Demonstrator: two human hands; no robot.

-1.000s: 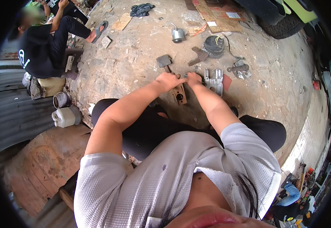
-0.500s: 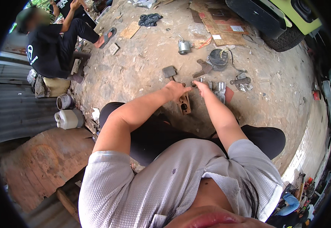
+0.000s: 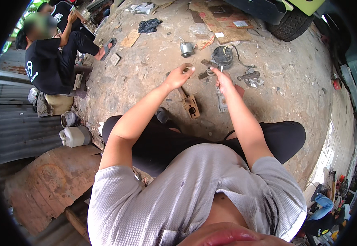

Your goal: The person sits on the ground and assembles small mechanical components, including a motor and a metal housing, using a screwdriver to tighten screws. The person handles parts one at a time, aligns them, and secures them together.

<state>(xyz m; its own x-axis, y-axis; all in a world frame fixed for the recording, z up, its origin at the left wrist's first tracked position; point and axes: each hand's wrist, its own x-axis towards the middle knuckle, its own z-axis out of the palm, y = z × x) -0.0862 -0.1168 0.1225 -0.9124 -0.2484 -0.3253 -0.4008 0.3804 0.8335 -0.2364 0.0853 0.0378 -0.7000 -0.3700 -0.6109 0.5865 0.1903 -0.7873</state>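
Observation:
My left hand (image 3: 179,76) hovers over the ground with its fingers curved and apart, nothing visible in it. Below it lies a rusty metal bracket with holes (image 3: 191,107), from which a bar runs up toward the hand. My right hand (image 3: 223,82) is closed, thumb and finger pinched at a small dark part whose kind I cannot make out. A thin pale piece sticks up beside the fingers. Just beyond that hand is a rusty forked piece (image 3: 208,63), partly covered. A grey metal housing (image 3: 222,105) shows partly under my right forearm.
Farther off are a silver cylindrical motor (image 3: 187,49), a dark round coil-like part with wires (image 3: 223,56) and a short metal arm (image 3: 249,76). Cardboard (image 3: 227,28) lies near a vehicle's tyre (image 3: 291,25). Two people sit at the upper left; a jerrycan (image 3: 75,136) stands left.
My left hand has come away from the rusty bracket, moving up and left. My right hand has moved forward, off the grey housing toward the forked piece. The view has shifted slightly.

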